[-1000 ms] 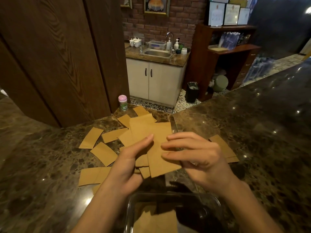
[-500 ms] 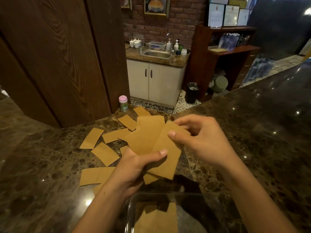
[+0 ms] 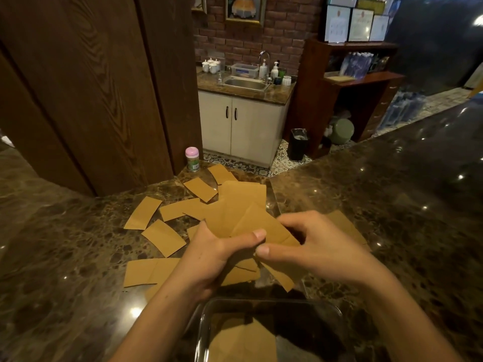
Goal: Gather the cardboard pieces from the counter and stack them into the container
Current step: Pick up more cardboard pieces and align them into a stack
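Both hands hold a fanned bunch of tan cardboard pieces (image 3: 243,210) just above the dark marble counter (image 3: 392,194). My left hand (image 3: 209,254) grips the bunch from the left, thumb across its front. My right hand (image 3: 311,244) pinches the right side of the same bunch, thumb beside the left thumb. Several loose cardboard pieces (image 3: 163,237) lie scattered on the counter to the left and beyond. Another piece (image 3: 345,226) shows behind my right hand. A clear glass container (image 3: 201,333) sits at the near edge under my wrists, with cardboard pieces (image 3: 243,343) inside.
A small jar with a pink lid (image 3: 192,158) stands at the far edge of the counter by a dark wooden panel (image 3: 91,87). Beyond the counter are a sink cabinet (image 3: 243,121), a black bin (image 3: 298,143) and wooden shelves (image 3: 360,82).
My right hand came back down from its raised position and now pinches the bunch beside my left thumb. The bunch sits tighter between both hands.
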### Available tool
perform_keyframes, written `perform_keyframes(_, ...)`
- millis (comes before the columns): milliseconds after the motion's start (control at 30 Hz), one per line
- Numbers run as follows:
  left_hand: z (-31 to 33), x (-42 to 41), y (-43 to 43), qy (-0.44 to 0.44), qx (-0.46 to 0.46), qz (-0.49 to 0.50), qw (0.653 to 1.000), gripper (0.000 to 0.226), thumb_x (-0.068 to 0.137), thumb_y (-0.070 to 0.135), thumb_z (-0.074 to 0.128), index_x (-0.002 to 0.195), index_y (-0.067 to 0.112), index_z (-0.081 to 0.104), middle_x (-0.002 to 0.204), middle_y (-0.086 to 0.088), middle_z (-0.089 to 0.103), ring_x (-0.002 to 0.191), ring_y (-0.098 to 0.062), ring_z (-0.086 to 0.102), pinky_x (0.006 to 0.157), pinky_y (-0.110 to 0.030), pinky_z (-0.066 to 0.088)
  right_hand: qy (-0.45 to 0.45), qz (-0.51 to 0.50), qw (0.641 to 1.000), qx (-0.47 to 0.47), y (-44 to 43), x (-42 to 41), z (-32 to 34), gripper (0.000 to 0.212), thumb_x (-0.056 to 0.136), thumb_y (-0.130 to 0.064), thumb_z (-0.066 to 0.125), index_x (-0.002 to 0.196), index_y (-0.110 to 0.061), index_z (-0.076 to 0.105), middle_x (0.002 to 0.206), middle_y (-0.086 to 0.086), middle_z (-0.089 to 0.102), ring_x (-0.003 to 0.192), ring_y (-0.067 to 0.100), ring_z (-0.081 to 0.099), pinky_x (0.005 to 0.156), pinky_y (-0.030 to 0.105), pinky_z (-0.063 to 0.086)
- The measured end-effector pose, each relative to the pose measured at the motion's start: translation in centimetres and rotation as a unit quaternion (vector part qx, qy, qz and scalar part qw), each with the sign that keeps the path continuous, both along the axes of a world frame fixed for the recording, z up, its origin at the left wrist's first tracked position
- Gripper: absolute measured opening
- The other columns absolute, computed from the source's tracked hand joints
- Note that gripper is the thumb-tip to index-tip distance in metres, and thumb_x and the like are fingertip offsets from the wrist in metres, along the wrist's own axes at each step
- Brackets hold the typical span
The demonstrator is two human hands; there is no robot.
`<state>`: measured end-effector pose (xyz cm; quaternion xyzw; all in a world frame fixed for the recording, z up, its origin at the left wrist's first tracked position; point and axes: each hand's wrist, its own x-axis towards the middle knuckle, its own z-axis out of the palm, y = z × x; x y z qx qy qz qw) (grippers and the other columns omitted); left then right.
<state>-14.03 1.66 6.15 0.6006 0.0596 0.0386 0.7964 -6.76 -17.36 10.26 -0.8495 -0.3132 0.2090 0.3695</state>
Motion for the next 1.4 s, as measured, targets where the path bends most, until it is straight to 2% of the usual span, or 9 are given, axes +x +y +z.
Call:
perform_keyframes(200, 0.4, -0.7, 0.2, 0.053, -0.172, 0.008, 0.984, 0.045, 0.078, 0.014, 0.070, 0.121, 0.015, 0.058, 0.092, -0.009, 0.080, 0.079, -0.027, 0.078, 0.060, -0.039, 0.063, 0.049, -0.158, 0.963, 0.212, 0.1, -0.6, -1.6, 0.028, 0.087, -0.037, 0.076, 0.110, -0.021, 0.075, 0.097, 0.002, 0.082, 0.085, 0.021, 0.080, 0.076, 0.047, 0.067)
perform_keyframes(367, -0.2, -0.5, 0.6, 0.040, -0.115, 0.061, 0.991, 0.073, 0.064, 0.011, 0.089, 0.129, 0.013, 0.056, 0.120, -0.018, 0.072, 0.107, -0.033, 0.073, 0.087, -0.045, 0.060, 0.244, -0.174, 0.878, 0.374, 0.8, -1.3, -2.1, 0.044, 0.082, -0.024, 0.073, 0.125, -0.017, 0.070, 0.113, 0.009, 0.080, 0.102, 0.026, 0.078, 0.079, 0.035, 0.064)
perform_keyframes(600, -0.4, -0.4, 0.0, -0.010, -0.052, 0.054, 0.997, 0.050, 0.069, 0.009, 0.080, 0.116, 0.023, 0.068, 0.111, -0.008, 0.077, 0.104, -0.025, 0.074, 0.084, -0.037, 0.059, 0.241, -0.192, 0.861, 0.404, 2.0, -1.7, -2.5, 0.039, 0.085, -0.018, 0.071, 0.123, -0.013, 0.073, 0.112, 0.009, 0.081, 0.102, 0.024, 0.078, 0.079, 0.032, 0.063)
perform_keyframes(900, -0.6, -0.6, -0.3, -0.002, -0.054, 0.080, 0.995, 0.059, 0.064, 0.010, 0.084, 0.119, 0.021, 0.064, 0.105, -0.006, 0.079, 0.096, -0.023, 0.076, 0.077, -0.037, 0.062, 0.222, -0.222, 0.856, 0.410, 1.9, -1.5, -2.1, 0.029, 0.092, -0.015, 0.070, 0.120, -0.015, 0.073, 0.108, 0.005, 0.082, 0.098, 0.020, 0.079, 0.076, 0.030, 0.065)
perform_keyframes(1000, -1.0, -0.3, -0.5, 0.008, 0.001, 0.154, 0.988, 0.057, 0.064, 0.018, 0.092, 0.116, 0.018, 0.068, 0.108, -0.009, 0.077, 0.099, -0.030, 0.075, 0.080, -0.046, 0.062, 0.105, -0.244, 0.900, 0.347, 1.8, -1.7, -2.2, 0.027, 0.095, -0.018, 0.071, 0.122, -0.019, 0.074, 0.107, -0.004, 0.082, 0.098, 0.014, 0.079, 0.075, 0.028, 0.064)
perform_keyframes(1100, -1.1, 0.1, -0.9, -0.013, 0.112, 0.201, 0.973, 0.030, 0.076, 0.014, 0.087, 0.103, 0.021, 0.074, 0.096, 0.004, 0.078, 0.089, -0.018, 0.076, 0.072, -0.034, 0.063, -0.038, -0.274, 0.915, 0.296, 2.1, -2.0, -2.1, 0.021, 0.097, -0.023, 0.071, 0.117, -0.024, 0.077, 0.100, -0.012, 0.081, 0.091, 0.002, 0.077, 0.071, 0.021, 0.063)
perform_keyframes(1200, -0.8, 0.4, -1.6, -0.026, 0.153, 0.206, 0.966, 0.027, 0.085, 0.023, 0.080, 0.110, 0.023, 0.071, 0.097, 0.008, 0.077, 0.087, -0.019, 0.076, 0.075, -0.045, 0.064, -0.059, -0.261, 0.914, 0.304, 2.7, -2.7, -1.8, 0.016, 0.099, -0.026, 0.069, 0.112, -0.028, 0.076, 0.096, -0.014, 0.081, 0.088, 0.003, 0.077, 0.072, 0.026, 0.065)
perform_keyframes(1300, -0.7, 0.3, -2.2, 0.012, 0.100, 0.185, 0.978, 0.047, 0.079, 0.056, 0.073, 0.115, 0.027, 0.066, 0.107, 0.000, 0.076, 0.100, -0.025, 0.073, 0.082, -0.046, 0.063, 0.004, -0.234, 0.913, 0.335, 3.3, -3.1, -1.7, 0.020, 0.100, -0.026, 0.065, 0.118, -0.024, 0.073, 0.103, -0.010, 0.081, 0.094, 0.006, 0.077, 0.077, 0.028, 0.064)
perform_keyframes(1400, 0.0, 0.0, -2.1, 0.074, -0.097, 0.100, 0.987, 0.072, 0.070, 0.075, 0.059, 0.125, 0.028, 0.061, 0.113, -0.010, 0.076, 0.102, -0.030, 0.074, 0.080, -0.048, 0.063, 0.025, -0.242, 0.911, 0.334, 3.6, -3.0, -1.9, 0.019, 0.101, -0.029, 0.064, 0.117, -0.024, 0.072, 0.104, -0.006, 0.080, 0.097, 0.009, 0.077, 0.082, 0.036, 0.065)
